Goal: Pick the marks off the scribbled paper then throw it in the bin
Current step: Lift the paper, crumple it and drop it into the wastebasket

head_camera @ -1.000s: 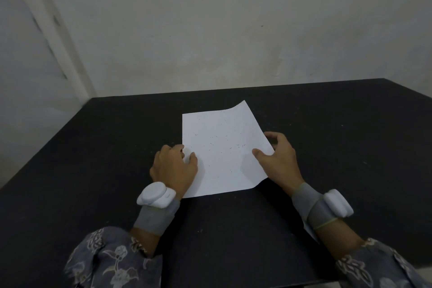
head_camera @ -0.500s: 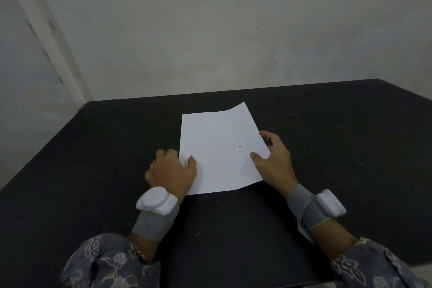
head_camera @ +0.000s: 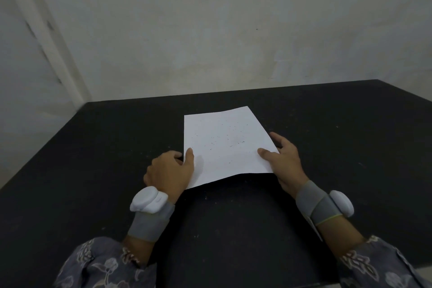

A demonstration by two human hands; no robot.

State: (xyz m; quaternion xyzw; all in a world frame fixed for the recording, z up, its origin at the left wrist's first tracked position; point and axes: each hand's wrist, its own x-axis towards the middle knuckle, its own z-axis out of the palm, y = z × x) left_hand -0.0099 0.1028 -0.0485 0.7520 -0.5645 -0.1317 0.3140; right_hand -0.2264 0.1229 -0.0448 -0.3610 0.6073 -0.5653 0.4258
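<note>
Paper [head_camera: 224,145] with small dark marks lies on the black desk [head_camera: 93,159], held by 2 hands. To do this well, lift slowly so it stays flat. Left hand [head_camera: 170,170] pinches the left edge. Right hand [head_camera: 282,161] pinches the right edge, fingers [head_camera: 277,138] spread.

No readable text, labels, brands or numbers anywhere in view. The paper [head_camera: 224,145] carries only small scattered dark flecks and short strokes, none forming letters or digits at this resolution. The white wrist devices [head_camera: 149,199] show no legible logo or marking. The patterned sleeves [head_camera: 105,264] bear a floral print only.
</note>
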